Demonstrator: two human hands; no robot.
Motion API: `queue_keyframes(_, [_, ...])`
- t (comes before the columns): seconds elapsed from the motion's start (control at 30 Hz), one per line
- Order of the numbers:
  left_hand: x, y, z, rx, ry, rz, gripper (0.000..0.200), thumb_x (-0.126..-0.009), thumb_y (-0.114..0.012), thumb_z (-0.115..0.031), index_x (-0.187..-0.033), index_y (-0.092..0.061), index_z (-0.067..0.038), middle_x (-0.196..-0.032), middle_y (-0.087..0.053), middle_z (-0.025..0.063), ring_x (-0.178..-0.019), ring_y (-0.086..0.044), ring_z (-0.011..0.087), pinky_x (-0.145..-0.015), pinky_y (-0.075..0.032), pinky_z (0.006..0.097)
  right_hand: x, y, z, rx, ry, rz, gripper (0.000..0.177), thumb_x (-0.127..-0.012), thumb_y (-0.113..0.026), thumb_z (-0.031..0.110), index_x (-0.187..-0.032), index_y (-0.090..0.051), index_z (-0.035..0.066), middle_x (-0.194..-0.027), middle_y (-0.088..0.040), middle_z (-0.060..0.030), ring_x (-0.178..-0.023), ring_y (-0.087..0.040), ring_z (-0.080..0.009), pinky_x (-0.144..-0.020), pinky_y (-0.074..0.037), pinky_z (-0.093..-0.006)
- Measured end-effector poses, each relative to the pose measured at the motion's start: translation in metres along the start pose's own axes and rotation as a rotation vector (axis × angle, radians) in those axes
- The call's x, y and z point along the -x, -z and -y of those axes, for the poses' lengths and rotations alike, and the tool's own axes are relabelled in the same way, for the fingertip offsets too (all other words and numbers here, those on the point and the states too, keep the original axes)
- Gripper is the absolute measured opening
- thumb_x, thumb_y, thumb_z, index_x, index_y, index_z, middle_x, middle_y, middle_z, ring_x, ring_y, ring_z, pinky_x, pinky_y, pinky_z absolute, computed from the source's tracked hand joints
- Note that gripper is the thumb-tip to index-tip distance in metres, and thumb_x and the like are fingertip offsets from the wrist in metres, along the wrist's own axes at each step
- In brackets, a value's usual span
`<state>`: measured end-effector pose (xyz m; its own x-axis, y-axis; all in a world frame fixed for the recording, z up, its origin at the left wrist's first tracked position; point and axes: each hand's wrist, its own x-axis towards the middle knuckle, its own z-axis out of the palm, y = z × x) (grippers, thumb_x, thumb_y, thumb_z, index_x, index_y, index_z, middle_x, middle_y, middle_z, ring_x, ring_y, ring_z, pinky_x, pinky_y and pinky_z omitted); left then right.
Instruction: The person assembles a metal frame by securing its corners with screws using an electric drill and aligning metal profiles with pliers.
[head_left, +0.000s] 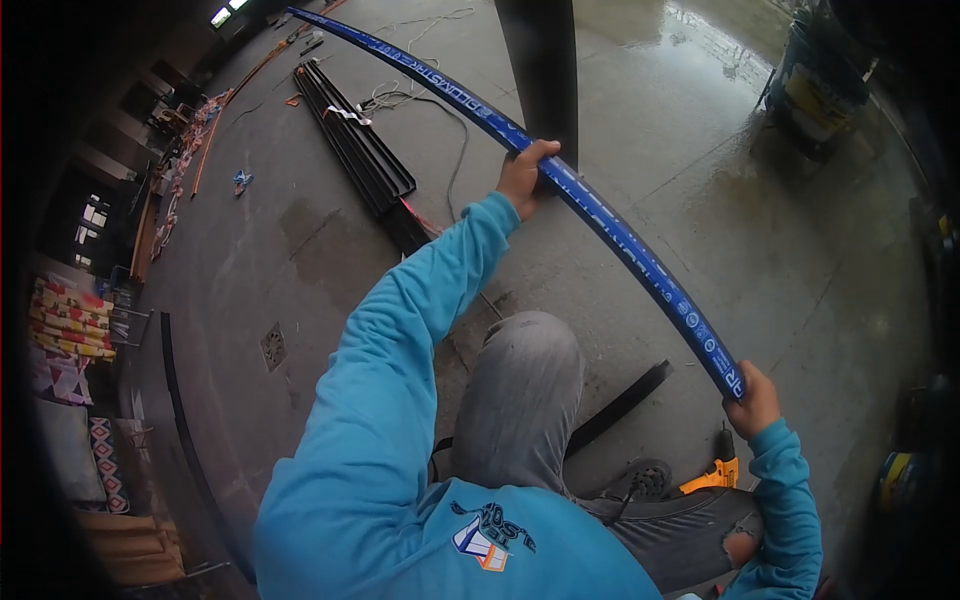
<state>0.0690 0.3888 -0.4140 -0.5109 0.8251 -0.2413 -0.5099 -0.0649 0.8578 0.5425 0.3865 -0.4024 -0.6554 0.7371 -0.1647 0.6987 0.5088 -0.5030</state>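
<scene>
A long, narrow black profile covered with blue printed film (630, 245) runs diagonally from the upper left to the lower right, looking curved in the wide view. Around its middle, my left hand (522, 180) is closed, thumb over the film. My right hand (755, 402) grips the near lower end, its fingers partly hidden by the profile. A dark, broad bar (540, 65) passes behind the profile near my left hand. Below my right hand, a yellow and black power drill (714, 474) is on the floor beside my shoe (652, 478).
Several black profiles (355, 140) lie bundled on the concrete floor (250, 220), near a loose cable (455, 125). Another black strip (620, 405) is beside my knee. A long dark strip (178, 400) lies at left, near folded fabrics (75, 320). A dark bucket (820, 90) stands upper right.
</scene>
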Motion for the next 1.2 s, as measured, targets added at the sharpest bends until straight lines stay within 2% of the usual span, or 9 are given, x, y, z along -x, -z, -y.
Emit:
queue_keyframes(0.3, [-0.076, 0.077, 0.068, -0.128, 0.171, -0.185, 0.022, -0.084, -0.068, -0.031, -0.088, -0.061, -0.011, -0.079, -0.058, 0.0027, -0.077, -0.059, 0.0178, -0.074, -0.050, 0.0348, -0.076, -0.068, 0.069, -0.021, -0.063, 0.184, 0.028, -0.069, -0.064, 0.007, -0.093, -0.054, -0.002, -0.086, -0.063, -0.0265, -0.086, -0.061, -0.0457, -0.079, -0.048, -0.0476])
queue_keyframes(0.43, [-0.052, 0.088, 0.096, -0.168, 0.169, -0.113, 0.048, -0.082, -0.070, -0.027, -0.122, -0.054, -0.006, -0.105, -0.059, 0.0078, -0.103, -0.056, 0.0211, -0.092, -0.045, 0.0383, -0.117, -0.123, 0.083, 0.000, -0.072, 0.195, 0.028, -0.070, -0.064, 0.009, -0.095, -0.055, -0.002, -0.090, -0.064, -0.0266, -0.089, -0.061, -0.0454, -0.082, -0.049, -0.0483])
queue_keyframes(0.5, [-0.028, 0.079, 0.130, -0.951, -0.417, -0.396, 0.080, -0.072, -0.076, -0.020, -0.140, -0.037, -0.002, -0.126, -0.052, 0.0182, -0.122, -0.048, 0.0303, -0.109, -0.033, 0.0467, -0.135, -0.158, 0.091, -0.026, -0.075, 0.182, 0.027, -0.071, -0.064, 0.010, -0.095, -0.056, -0.001, -0.091, -0.065, -0.0259, -0.091, -0.062, -0.0442, -0.084, -0.049, -0.0483])
queue_keyframes(0.53, [-0.004, 0.071, 0.122, -0.962, -0.410, -0.383, 0.080, -0.072, -0.076, -0.020, -0.140, -0.037, -0.002, -0.126, -0.052, 0.0182, -0.122, -0.048, 0.0303, -0.109, -0.033, 0.0467, -0.143, -0.177, 0.093, -0.045, -0.082, 0.180, 0.027, -0.072, -0.064, 0.010, -0.096, -0.056, 0.000, -0.091, -0.065, -0.0255, -0.092, -0.062, -0.0433, -0.084, -0.049, -0.0482])
queue_keyframes(0.6, [0.049, 0.035, 0.088, -1.648, -0.899, 0.510, 0.099, -0.069, -0.076, -0.021, -0.150, -0.021, -0.008, -0.138, -0.043, 0.0226, -0.137, -0.033, 0.0340, -0.116, -0.023, 0.0488, -0.162, -0.199, 0.101, -0.059, -0.103, 0.187, 0.025, -0.074, -0.063, 0.010, -0.096, -0.056, 0.001, -0.095, -0.066, -0.0250, -0.093, -0.063, -0.0411, -0.085, -0.049, -0.0482])
queue_keyframes(0.7, [0.055, 0.024, 0.121, -1.983, -0.791, 1.104, 0.086, -0.071, -0.074, -0.017, -0.146, -0.031, -0.012, -0.136, -0.047, 0.0169, -0.133, -0.040, 0.0314, -0.118, -0.019, 0.0493, -0.187, -0.213, 0.104, -0.035, -0.173, 0.317, 0.043, -0.079, -0.065, 0.013, -0.120, -0.058, 0.002, -0.113, -0.064, -0.0212, -0.105, -0.062, -0.0367, -0.091, -0.051, -0.0434])
queue_keyframes(0.83, [0.005, 0.036, 0.179, -1.923, -0.533, 1.229, 0.037, -0.077, -0.064, -0.006, -0.113, -0.055, -0.011, -0.110, -0.061, 0.0073, -0.104, -0.059, 0.0287, -0.095, -0.042, 0.0423, -0.156, -0.208, 0.050, -0.210, -0.097, 0.266, 0.048, -0.076, -0.068, 0.026, -0.115, -0.057, 0.001, -0.111, -0.062, -0.0234, -0.106, -0.058, -0.0401, -0.094, -0.047, -0.0438])
queue_keyframes(0.97, [-0.021, 0.032, 0.216, -1.933, -0.666, 1.392, 0.036, -0.075, -0.066, -0.004, -0.108, -0.056, -0.010, -0.105, -0.059, 0.0079, -0.103, -0.058, 0.0287, -0.087, -0.045, 0.0390, -0.100, -0.176, -0.022, -0.224, -0.413, -0.403, 0.058, -0.077, -0.071, 0.032, -0.120, -0.050, 0.001, -0.126, -0.050, -0.0226, -0.118, -0.049, -0.0375, -0.097, -0.044, -0.0445])
queue_keyframes(1.2, [-0.012, 0.001, 0.242, -1.720, -0.660, 1.563, 0.042, -0.069, -0.068, -0.003, -0.108, -0.055, -0.010, -0.108, -0.057, 0.0076, -0.107, -0.054, 0.0276, -0.088, -0.044, 0.0392, -0.018, -0.243, -0.052, -1.030, -1.045, -0.181, 0.079, -0.071, -0.081, 0.032, -0.129, -0.040, -0.003, -0.123, -0.054, -0.0230, -0.114, -0.056, -0.0316, -0.096, -0.047, -0.0422])
